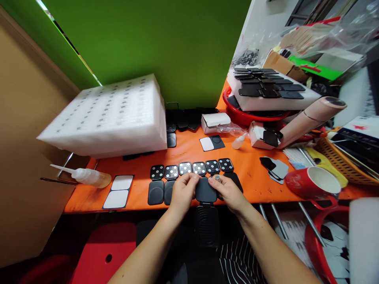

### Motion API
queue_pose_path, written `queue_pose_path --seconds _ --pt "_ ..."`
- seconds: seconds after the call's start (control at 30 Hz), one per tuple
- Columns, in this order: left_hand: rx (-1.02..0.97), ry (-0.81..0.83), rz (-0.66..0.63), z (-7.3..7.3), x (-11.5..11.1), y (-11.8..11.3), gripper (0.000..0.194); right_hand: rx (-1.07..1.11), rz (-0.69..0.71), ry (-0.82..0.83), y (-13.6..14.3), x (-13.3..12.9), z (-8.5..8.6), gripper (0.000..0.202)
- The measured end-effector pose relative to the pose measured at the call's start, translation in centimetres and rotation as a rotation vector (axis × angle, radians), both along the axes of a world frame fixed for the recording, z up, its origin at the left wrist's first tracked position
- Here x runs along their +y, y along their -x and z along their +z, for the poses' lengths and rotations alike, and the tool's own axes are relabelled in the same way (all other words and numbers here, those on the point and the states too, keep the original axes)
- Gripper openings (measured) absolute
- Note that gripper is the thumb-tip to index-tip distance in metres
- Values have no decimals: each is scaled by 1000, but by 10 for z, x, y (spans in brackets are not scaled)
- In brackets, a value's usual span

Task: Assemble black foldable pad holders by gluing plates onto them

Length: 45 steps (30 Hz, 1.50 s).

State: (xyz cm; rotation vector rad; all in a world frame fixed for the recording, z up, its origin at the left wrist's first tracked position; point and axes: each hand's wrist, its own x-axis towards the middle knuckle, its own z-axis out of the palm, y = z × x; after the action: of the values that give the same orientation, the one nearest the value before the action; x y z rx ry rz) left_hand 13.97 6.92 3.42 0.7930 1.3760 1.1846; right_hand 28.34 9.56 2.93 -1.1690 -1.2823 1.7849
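Note:
A black hinged two-panel piece (206, 190) is held between my hands at the table's front edge, its ribbed lower panel hanging down. My left hand (184, 193) pinches the upper panel's left side. On the right side, my right hand (229, 191) grips it, a ring on one finger. Behind my hands runs a row of several similar black pieces, their upper panels (157, 171) marked with pale round dots and their lower panels (155, 192) lying flat. The fingers partly hide the middle ones.
A white foam block (136, 136) stands at the back left, a squeeze bottle (91, 177) and white-panelled card (120, 191) before it. To the right are a small bottle (239, 141), a red mug (308, 183), a pink cylinder (310, 120) and a red basin (245, 116) under stacked black pieces.

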Motion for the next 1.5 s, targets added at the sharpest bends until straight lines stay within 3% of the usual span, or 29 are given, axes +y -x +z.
queue_pose_path --seconds 0.27,0.4,0.5,0.7,0.87,1.07,1.27,1.5 --pt "121 -32 -37 0 3 2 30 57 21 41 2 -3 -1 44" --pt "-67 40 -35 1 1 4 39 81 -76 131 2 -3 0 45" --pt "-188 118 -71 0 -5 7 33 74 -131 146 1 -1 -1 44" --pt "-171 110 -186 -4 -21 12 22 77 -140 129 0 1 -3 42" --pt "-190 109 -171 -1 -24 12 20 104 -182 132 0 -2 -3 44" --pt "-202 112 -159 1 -24 13 21 109 -137 114 -7 -15 -3 44" --pt "-190 110 -149 -2 -22 9 24 -17 -138 4 -11 -23 -3 42" --pt "3 102 -81 0 -15 5 30 -193 -50 -195 -8 -25 -2 37"
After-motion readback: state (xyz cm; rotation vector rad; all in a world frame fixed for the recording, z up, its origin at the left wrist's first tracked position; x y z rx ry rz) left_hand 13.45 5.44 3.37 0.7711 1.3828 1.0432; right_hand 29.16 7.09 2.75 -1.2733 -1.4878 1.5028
